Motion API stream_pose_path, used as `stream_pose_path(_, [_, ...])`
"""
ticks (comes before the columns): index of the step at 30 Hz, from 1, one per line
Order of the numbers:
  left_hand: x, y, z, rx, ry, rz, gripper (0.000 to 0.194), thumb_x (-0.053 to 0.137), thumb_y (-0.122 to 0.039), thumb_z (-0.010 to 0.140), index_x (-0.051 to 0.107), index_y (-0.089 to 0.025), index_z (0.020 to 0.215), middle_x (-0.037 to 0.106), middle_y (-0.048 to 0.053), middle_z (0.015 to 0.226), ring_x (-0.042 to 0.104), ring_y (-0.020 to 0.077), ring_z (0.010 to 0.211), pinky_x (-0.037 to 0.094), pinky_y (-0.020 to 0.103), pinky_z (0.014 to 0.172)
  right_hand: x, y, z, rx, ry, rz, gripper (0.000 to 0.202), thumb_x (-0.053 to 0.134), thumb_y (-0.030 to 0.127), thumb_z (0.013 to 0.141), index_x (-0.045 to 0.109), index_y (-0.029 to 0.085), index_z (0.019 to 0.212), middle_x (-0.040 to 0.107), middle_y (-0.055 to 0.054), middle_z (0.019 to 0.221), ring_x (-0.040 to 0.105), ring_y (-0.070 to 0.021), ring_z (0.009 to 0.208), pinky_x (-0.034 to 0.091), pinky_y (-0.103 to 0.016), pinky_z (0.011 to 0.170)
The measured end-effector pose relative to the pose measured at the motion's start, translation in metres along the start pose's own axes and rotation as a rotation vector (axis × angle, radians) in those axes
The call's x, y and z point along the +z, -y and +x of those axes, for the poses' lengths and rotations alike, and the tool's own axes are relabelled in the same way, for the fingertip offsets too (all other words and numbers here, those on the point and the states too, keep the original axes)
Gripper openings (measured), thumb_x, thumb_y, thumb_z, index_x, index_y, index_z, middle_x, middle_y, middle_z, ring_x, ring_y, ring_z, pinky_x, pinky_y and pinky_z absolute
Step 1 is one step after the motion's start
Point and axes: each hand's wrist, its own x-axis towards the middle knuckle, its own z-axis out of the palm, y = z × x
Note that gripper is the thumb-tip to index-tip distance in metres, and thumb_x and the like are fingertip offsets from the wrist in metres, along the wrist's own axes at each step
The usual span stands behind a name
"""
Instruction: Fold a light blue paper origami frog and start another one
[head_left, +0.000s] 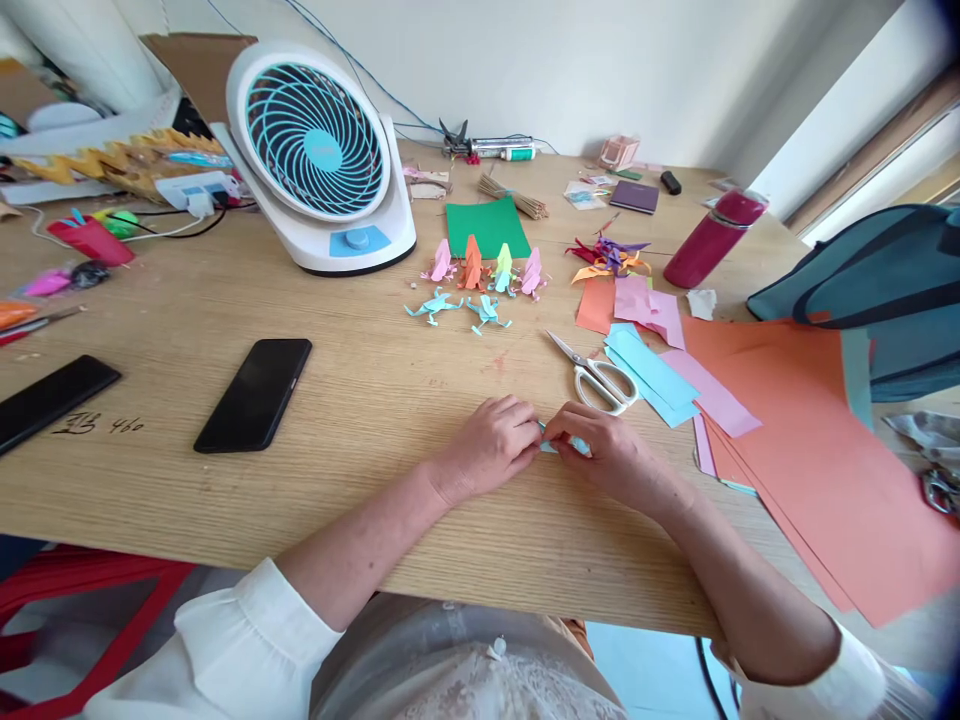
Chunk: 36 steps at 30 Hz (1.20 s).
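Note:
Between my hands, low over the table's front part, is a small piece of light blue paper (550,446), mostly covered by my fingers. My left hand (495,440) is closed on its left side. My right hand (600,445) pinches it from the right, thumb and fingers pressed together. Just beyond my right hand lie white-handled scissors (606,386), blades pointing up and left. Farther back stand several folded paper figures in pink, orange and green (472,264), with two light blue folded figures (487,312) in front of them.
Light blue strips (651,372) and large orange sheets (817,480) lie to the right, near a red bottle (712,240) and a teal bag (885,290). A white fan (319,150) stands at the back left. A black phone (255,395) lies left; a green sheet (487,226) lies behind the figures.

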Motion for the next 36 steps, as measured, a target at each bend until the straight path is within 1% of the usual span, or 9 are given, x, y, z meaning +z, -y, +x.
stream_pose_path(4, [0.006,-0.004,0.004,-0.156,-0.057,-0.118,0.004,0.063,-0.012,0.079,0.062,-0.016,0.079,0.059,0.006,0.092,0.054,0.0199,0.091,0.046,0.032,0.081,0.000,-0.001,0.001,-0.011,0.001,-0.036,0.018,0.053,0.002,0.086,0.059,0.019,0.088,0.057,-0.001,0.084,0.054,-0.0127,0.073,0.040,-0.025,0.068])
stream_pose_path(9, [0.005,-0.010,0.004,-0.250,-0.085,-0.173,0.008,0.061,-0.009,0.073,0.059,-0.017,0.073,0.059,0.005,0.089,0.055,0.0198,0.088,0.046,0.033,0.079,-0.003,0.005,0.000,-0.103,-0.024,-0.240,0.010,0.055,0.010,0.090,0.060,0.018,0.091,0.058,-0.003,0.085,0.055,-0.0154,0.078,0.038,-0.030,0.073])
stream_pose_path(14, [0.005,-0.015,0.003,-0.363,-0.108,-0.268,0.009,0.059,-0.008,0.074,0.056,-0.017,0.072,0.058,0.004,0.083,0.056,0.0179,0.083,0.047,0.031,0.076,-0.001,0.016,-0.003,-0.154,-0.025,-0.446,0.006,0.055,0.020,0.092,0.060,0.016,0.091,0.058,-0.005,0.087,0.053,-0.0182,0.079,0.038,-0.032,0.075])
stream_pose_path(17, [0.004,-0.015,0.002,-0.391,-0.101,-0.307,0.011,0.058,-0.008,0.077,0.055,-0.017,0.072,0.058,0.003,0.083,0.056,0.0171,0.082,0.047,0.031,0.076,0.003,0.020,-0.003,-0.171,-0.036,-0.531,0.008,0.053,0.019,0.093,0.060,0.015,0.090,0.058,-0.006,0.085,0.052,-0.0185,0.077,0.037,-0.032,0.072])
stream_pose_path(20, [-0.002,-0.013,-0.002,-0.330,-0.092,-0.317,0.008,0.059,-0.010,0.081,0.056,-0.017,0.081,0.060,0.004,0.089,0.056,0.0183,0.088,0.047,0.031,0.078,0.004,0.022,-0.002,-0.174,-0.055,-0.577,0.012,0.051,0.017,0.094,0.062,0.015,0.091,0.059,-0.006,0.083,0.051,-0.0184,0.075,0.035,-0.032,0.071])
stream_pose_path(23, [-0.010,-0.010,-0.008,-0.181,-0.068,-0.241,0.012,0.061,-0.014,0.084,0.057,-0.018,0.094,0.060,0.005,0.098,0.054,0.0204,0.095,0.045,0.034,0.083,0.005,0.022,-0.002,-0.167,-0.072,-0.559,0.011,0.052,0.017,0.093,0.063,0.016,0.091,0.061,-0.006,0.082,0.051,-0.0183,0.075,0.034,-0.031,0.071])
stream_pose_path(27, [-0.014,-0.006,-0.011,-0.051,-0.019,-0.098,0.008,0.055,-0.014,0.089,0.060,-0.017,0.094,0.062,0.006,0.094,0.053,0.0196,0.091,0.042,0.034,0.081,0.004,0.021,-0.002,-0.136,-0.083,-0.513,0.009,0.055,0.017,0.092,0.062,0.016,0.086,0.062,-0.005,0.082,0.051,-0.0176,0.075,0.034,-0.032,0.072])
stream_pose_path(32, [-0.008,-0.004,-0.013,-0.007,0.005,-0.012,0.008,0.056,-0.018,0.091,0.062,-0.017,0.086,0.063,0.004,0.088,0.051,0.0177,0.083,0.040,0.031,0.074,0.007,0.025,-0.003,-0.111,-0.040,-0.507,0.012,0.057,0.019,0.091,0.062,0.017,0.081,0.062,-0.007,0.087,0.051,-0.0187,0.079,0.034,-0.032,0.073])
stream_pose_path(36, [-0.006,-0.005,-0.014,-0.021,-0.003,0.007,0.008,0.058,-0.019,0.090,0.063,-0.017,0.084,0.062,0.003,0.085,0.052,0.0175,0.082,0.041,0.031,0.074,0.010,0.026,-0.003,-0.075,0.001,-0.432,0.015,0.054,0.015,0.092,0.060,0.017,0.079,0.058,-0.007,0.084,0.051,-0.0176,0.076,0.037,-0.030,0.072])
